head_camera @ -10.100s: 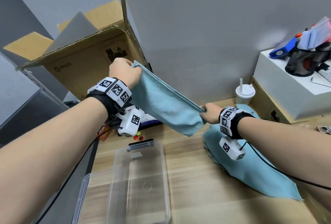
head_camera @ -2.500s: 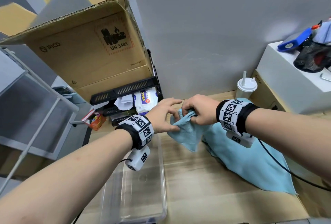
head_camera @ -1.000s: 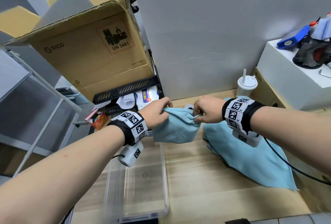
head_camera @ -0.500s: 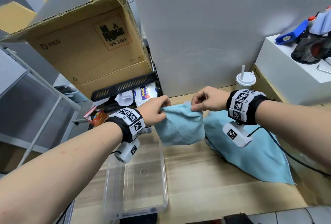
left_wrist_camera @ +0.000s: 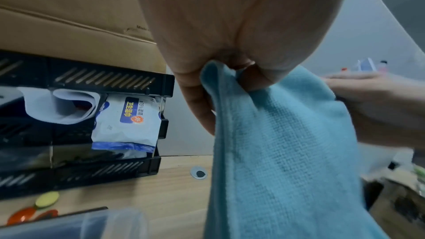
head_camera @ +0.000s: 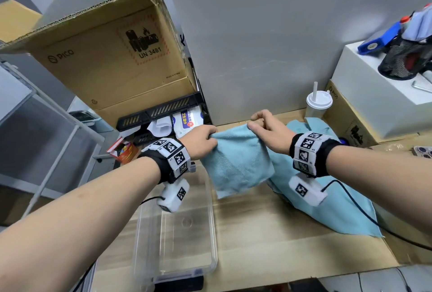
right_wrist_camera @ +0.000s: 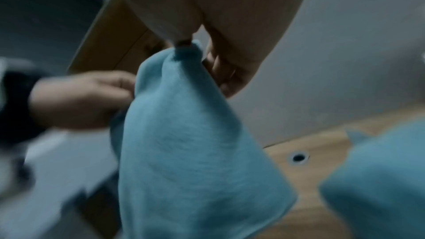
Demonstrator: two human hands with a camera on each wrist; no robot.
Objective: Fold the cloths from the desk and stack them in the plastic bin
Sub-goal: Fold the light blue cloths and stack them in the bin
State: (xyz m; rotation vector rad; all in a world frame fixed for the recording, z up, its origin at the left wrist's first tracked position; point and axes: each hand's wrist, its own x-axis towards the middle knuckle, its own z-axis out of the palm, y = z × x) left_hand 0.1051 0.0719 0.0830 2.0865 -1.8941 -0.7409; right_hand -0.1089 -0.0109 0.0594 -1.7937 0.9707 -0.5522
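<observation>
Aloft over the wooden desk (head_camera: 268,233), a folded light-blue microfibre cloth (head_camera: 236,163) hangs by its top corners, the left hand (head_camera: 201,142) and right hand (head_camera: 268,132) each pinching one, beside the clear plastic bin (head_camera: 210,233); another blue cloth (head_camera: 339,210) lies nearby.

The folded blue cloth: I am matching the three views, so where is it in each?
Head: folded blue cloth at centre, hanging.
Left wrist: it fills the right half.
Right wrist: it hangs at centre.
Shared landmark: the left hand gripping its corner.
</observation>
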